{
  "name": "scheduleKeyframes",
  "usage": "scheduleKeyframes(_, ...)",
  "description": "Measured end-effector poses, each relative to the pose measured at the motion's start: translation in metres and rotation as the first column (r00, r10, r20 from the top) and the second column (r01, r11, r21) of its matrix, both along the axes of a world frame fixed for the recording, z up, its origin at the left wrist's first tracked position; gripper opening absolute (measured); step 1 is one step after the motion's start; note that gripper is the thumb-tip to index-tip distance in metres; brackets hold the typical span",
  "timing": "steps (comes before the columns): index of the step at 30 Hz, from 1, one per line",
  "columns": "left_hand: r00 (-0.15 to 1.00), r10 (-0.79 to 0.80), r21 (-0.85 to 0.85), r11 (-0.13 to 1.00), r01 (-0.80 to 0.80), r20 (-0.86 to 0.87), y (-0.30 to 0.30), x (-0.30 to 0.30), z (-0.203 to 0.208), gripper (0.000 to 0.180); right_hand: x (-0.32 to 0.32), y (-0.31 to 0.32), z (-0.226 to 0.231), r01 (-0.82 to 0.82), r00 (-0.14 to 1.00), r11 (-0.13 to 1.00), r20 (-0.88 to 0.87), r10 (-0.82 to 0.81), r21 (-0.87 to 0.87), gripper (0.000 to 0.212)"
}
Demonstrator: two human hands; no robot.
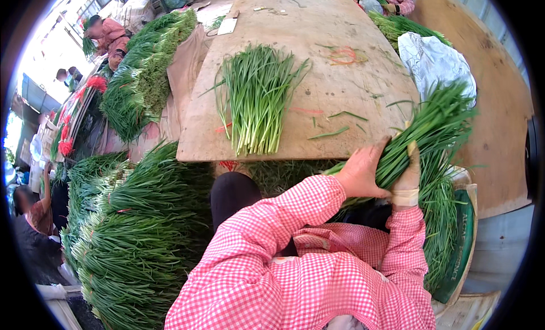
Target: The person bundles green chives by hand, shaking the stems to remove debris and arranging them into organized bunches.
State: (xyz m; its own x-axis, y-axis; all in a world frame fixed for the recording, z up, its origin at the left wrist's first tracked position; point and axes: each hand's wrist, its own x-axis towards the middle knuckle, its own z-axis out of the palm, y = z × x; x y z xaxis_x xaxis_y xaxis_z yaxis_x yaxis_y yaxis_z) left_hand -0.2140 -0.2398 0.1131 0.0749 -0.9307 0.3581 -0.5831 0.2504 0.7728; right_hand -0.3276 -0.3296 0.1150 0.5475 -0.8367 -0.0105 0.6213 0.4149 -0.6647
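Toward the table's right front corner, a bunch of green garlic chives (432,121) is gripped between my two hands, its leaves pointing to the far right. My left hand (362,170) is closed round the near part of the bunch from the left side. On the opposite side my right hand (410,179) clasps it, with a pale wrap at the wrist and a tan covering on a finger. A second bunch of chives (258,94) lies on the wooden table (357,32), its pale stem ends toward me.
Loose chives (434,216) hang beside my right arm by a green carton (461,245). Large heaps of bunched chives (136,228) stand at left. Red bands (345,56) and leaf scraps lie on the table. Beyond its right edge is a white sack (434,63). Other people (110,38) sit farther off.
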Motion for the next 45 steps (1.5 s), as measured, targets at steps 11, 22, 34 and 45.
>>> scheduleKeyframes(11,0.118,0.111,0.154,0.867,0.475,-0.987,0.027,0.033,-0.037,0.058,-0.031,-0.090,-0.048,-0.252,0.925,0.960,0.261,0.277,-0.125,0.043)
scheduleKeyframes(22,-0.060,0.065,0.044,0.954,0.295,-0.996,0.058,0.081,-0.054,0.057,-0.070,-0.059,-0.029,-0.125,0.973,0.987,-0.180,0.142,0.101,0.050)
scheduleKeyframes(34,0.757,-0.016,0.277,0.925,0.258,-0.653,0.026,0.070,0.048,0.056,0.063,0.006,0.085,-0.383,0.895,0.804,-0.400,0.199,-0.456,0.066)
scheduleKeyframes(45,0.971,-0.207,-0.224,0.958,0.177,-0.121,-0.041,0.112,0.124,0.056,0.086,-0.033,0.149,0.020,0.988,0.456,-0.051,-0.143,-0.890,0.025)
